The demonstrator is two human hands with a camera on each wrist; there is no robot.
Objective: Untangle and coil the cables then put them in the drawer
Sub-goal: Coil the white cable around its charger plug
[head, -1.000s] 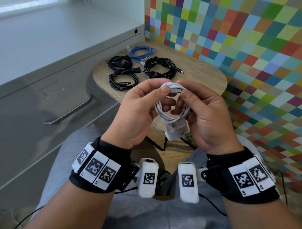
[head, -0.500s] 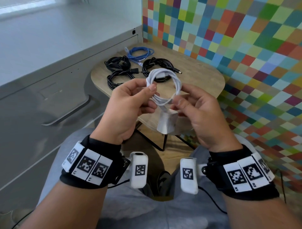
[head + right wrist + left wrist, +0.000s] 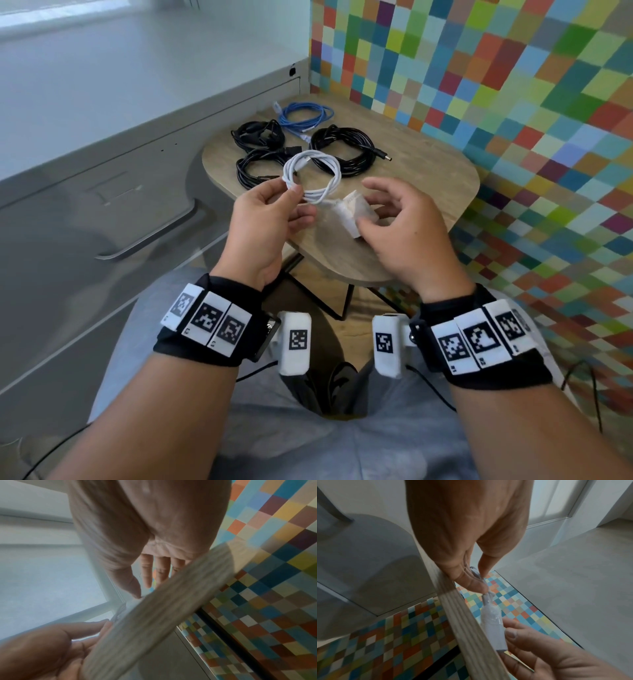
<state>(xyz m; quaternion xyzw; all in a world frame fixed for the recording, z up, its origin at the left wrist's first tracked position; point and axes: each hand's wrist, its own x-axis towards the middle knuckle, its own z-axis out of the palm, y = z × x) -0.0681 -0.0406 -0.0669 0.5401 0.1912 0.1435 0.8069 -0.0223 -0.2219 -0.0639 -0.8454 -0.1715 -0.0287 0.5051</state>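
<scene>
A white cable (image 3: 337, 174), wound into a small coil, ends in a white charger block (image 3: 354, 214). My left hand (image 3: 293, 195) pinches the coil's near side between thumb and forefinger, just above the wooden table (image 3: 428, 178). In the left wrist view the same pinch (image 3: 483, 586) sits on the cable (image 3: 488, 597) above the block (image 3: 493, 626). My right hand (image 3: 364, 205) hovers over the block with fingers spread, its thumb touching the block. The right wrist view is blurred but shows straight fingers (image 3: 148, 572).
Three black cable coils (image 3: 339, 150) (image 3: 258, 135) (image 3: 257, 168) and a blue one (image 3: 305, 118) lie at the table's far left. A grey cabinet drawer with a bar handle (image 3: 154, 236) stands shut to the left. A multicoloured tiled wall (image 3: 513, 102) borders the right.
Both hands have moved forward over the table with the white coil. The right hand has let go of the coil and opened above the charger block; the left keeps its pinch.
</scene>
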